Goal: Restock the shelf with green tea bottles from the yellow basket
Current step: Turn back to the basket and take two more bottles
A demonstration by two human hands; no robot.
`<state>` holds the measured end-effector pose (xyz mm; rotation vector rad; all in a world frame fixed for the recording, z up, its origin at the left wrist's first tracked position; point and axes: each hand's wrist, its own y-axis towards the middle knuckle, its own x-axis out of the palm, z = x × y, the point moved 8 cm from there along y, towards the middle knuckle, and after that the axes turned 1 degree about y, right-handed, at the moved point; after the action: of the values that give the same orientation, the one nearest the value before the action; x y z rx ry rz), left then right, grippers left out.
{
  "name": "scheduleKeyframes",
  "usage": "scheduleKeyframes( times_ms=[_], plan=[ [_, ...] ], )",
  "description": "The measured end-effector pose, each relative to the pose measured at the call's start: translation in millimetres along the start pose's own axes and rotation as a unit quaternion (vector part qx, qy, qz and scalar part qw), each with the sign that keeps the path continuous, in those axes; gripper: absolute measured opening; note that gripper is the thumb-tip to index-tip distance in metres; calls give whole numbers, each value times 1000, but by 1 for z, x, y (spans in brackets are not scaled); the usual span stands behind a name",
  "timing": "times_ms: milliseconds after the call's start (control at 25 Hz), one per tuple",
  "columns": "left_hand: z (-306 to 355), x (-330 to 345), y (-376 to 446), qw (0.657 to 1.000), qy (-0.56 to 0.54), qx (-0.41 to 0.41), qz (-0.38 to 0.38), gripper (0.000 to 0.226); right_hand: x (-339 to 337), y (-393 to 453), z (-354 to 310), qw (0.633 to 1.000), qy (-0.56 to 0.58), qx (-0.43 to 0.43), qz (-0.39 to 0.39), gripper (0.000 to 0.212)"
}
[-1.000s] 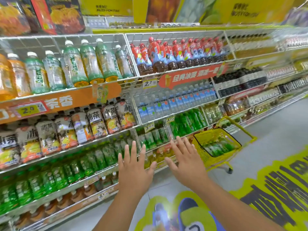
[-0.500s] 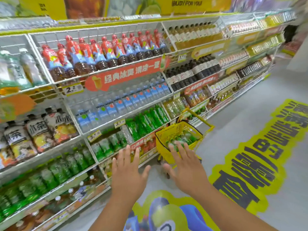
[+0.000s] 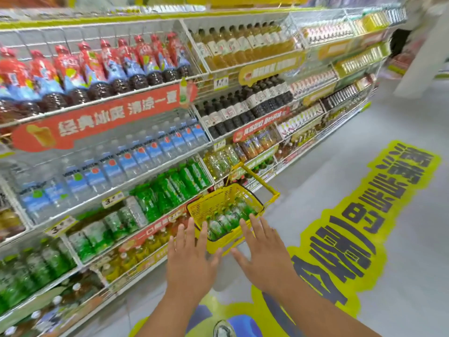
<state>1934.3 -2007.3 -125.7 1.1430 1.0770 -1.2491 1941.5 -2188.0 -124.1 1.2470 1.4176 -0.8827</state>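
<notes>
Both hands empty, fingers spread: my left hand [image 3: 188,261] and right hand [image 3: 263,259] hover near the yellow basket [image 3: 206,207] on the floor beside the shelf [image 3: 155,171]. Green tea bottles [image 3: 224,221] lie inside. Best to grip one bottle by its body.

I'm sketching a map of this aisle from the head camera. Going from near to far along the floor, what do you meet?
Left hand and right hand, side by side → yellow basket holding green tea bottles → yellow floor sticker → white pillar at the aisle's far end.
</notes>
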Motion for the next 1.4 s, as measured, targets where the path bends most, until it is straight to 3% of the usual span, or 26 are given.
scheduleKeyframes(
  times_ms=[240,440,640,840,1000,1200,1320,1400],
  plan=[
    [26,29,124,1000,-14,-10,5,82,6,99,55,999,-44,-17,1,76],
    [29,37,210,999,-22,-32,5,79,22,175,97,998,-48,-13,-46,75],
    [23,61,269,996,-25,-90,-7,90,53,254,131,992,-53,-53,-101,78],
    [24,103,325,984,-23,-172,-35,82,95,350,172,979,-53,-97,-171,78],
    [31,130,370,967,-5,-251,-38,85,118,418,194,958,-22,-169,-231,113],
    [37,152,403,953,-20,-301,-14,80,149,465,214,941,-20,-213,-260,102],
    [33,195,402,938,-46,-344,-17,78,193,481,233,935,-18,-202,-292,84],
    [27,236,402,929,-60,-362,-35,80,234,489,243,932,-13,-190,-310,86]
  ],
)
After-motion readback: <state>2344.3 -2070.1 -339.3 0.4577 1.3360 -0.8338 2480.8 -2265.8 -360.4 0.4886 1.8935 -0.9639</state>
